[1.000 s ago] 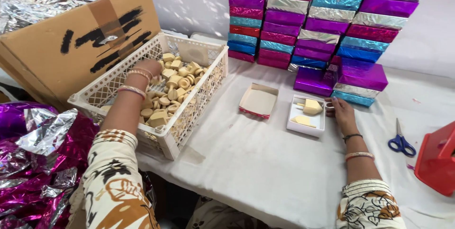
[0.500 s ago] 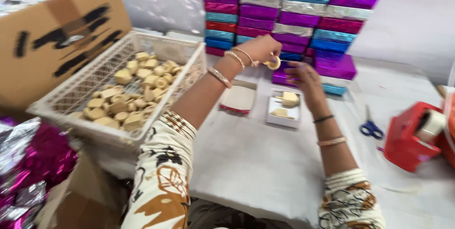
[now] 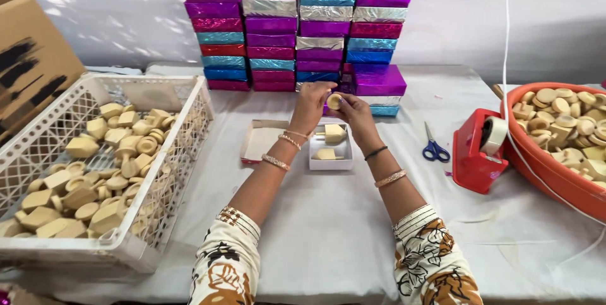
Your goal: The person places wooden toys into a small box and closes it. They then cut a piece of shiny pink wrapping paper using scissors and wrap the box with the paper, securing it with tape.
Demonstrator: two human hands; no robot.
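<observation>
My left hand (image 3: pixel 310 104) and my right hand (image 3: pixel 352 108) meet above the table, both gripping one small round cream-coloured piece (image 3: pixel 334 100). Just below them sits a small open white box (image 3: pixel 330 162) with two or three cream pieces inside. Its flat lid (image 3: pixel 261 141), with a red edge, lies to the left of it. A white lattice crate (image 3: pixel 158 172) full of similar cream pieces stands at the left, beside my left forearm.
A tall stack of foil-wrapped boxes (image 3: pixel 297 27) in purple, teal, silver and red rises behind my hands. Blue-handled scissors (image 3: pixel 432 147), a red tape dispenser (image 3: pixel 476 153) and a red tub (image 3: pixel 543 172) of cream pieces are at the right. A cardboard carton (image 3: pixel 28 59) stands far left.
My left hand left the crate with a round piece and came to the middle, where my right hand joined it on the piece. The view swung rightward, revealing the red tub.
</observation>
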